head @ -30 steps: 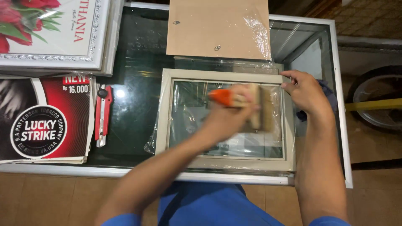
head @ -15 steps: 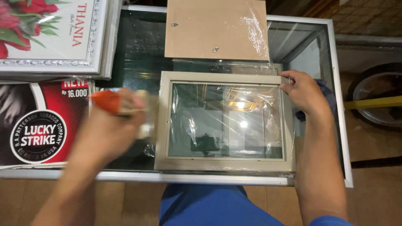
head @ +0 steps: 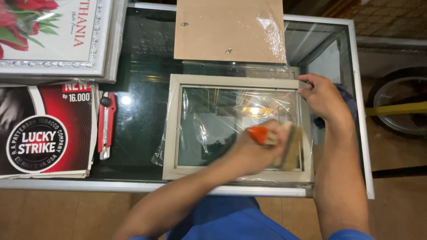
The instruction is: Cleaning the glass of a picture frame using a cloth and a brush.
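A pale wooden picture frame with a glass pane lies on clear plastic wrap on a glass-topped counter. My left hand grips a brush with an orange handle and pale bristles, which rest on the pane near the frame's lower right corner. My right hand presses on the frame's upper right corner.
A brown backing board partly under plastic lies behind the frame. A red utility knife lies to the left, beside a red and black poster and a silver-framed flower picture. A dark cloth sits by my right wrist.
My left hand swung the brush from the pane out past the frame's left edge, then back across to the lower right of the glass. My right hand stayed put.
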